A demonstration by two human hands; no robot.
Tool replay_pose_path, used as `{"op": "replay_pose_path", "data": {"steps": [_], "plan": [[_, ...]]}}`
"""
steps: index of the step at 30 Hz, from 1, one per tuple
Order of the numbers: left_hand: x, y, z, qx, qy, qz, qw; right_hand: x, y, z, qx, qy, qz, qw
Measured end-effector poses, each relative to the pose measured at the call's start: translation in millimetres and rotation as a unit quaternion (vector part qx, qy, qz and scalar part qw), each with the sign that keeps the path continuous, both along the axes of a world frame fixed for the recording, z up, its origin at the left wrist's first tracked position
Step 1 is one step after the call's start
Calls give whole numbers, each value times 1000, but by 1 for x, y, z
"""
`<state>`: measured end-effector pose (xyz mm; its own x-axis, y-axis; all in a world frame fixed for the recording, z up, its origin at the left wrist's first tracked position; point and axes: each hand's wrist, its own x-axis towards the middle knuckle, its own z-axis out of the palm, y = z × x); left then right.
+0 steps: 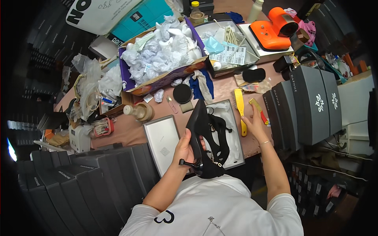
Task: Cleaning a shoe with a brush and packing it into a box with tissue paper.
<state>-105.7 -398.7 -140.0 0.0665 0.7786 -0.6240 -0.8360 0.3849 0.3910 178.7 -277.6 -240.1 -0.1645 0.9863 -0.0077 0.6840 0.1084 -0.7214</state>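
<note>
Black shoe [200, 129]: smooth, faint sheen, looks like leather. Yellow brush [240, 108]: glossy plastic. Grey boxes [311, 104]: matt card. Crumpled filling [165, 49] in open carton: thin white paper. Worktop [130, 131]: dull brown, smooth. Orange device [275, 29]: glossy plastic.

Bare brown tabletop [132, 131] lies open between the roll of tape [138, 111] and the grey box lid [164, 142], leaving room there. Farther back, a purple box of crumpled paper [163, 55] blocks the way. To the right, upright grey shoe boxes [305, 104] wall off the edge. Two yellow brushes [240, 108] lie beside the open shoe box [232, 135].
</note>
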Motion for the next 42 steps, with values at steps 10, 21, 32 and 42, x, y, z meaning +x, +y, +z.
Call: {"op": "replay_pose_path", "data": {"steps": [10,21,32,42], "plan": [[4,3,13,27,141,15,990,-40,-53,93,-27,117,31,992],[-1,-18,-13,9,-67,-58,996,-95,-78,136,88,198,50,975],[-10,-54,10,92,-171,-93,977,-52,-66,169,316,-94,172,928],[30,-51,2,73,-146,-192,968,-85,-53,143,-289,462,9,838]]}}
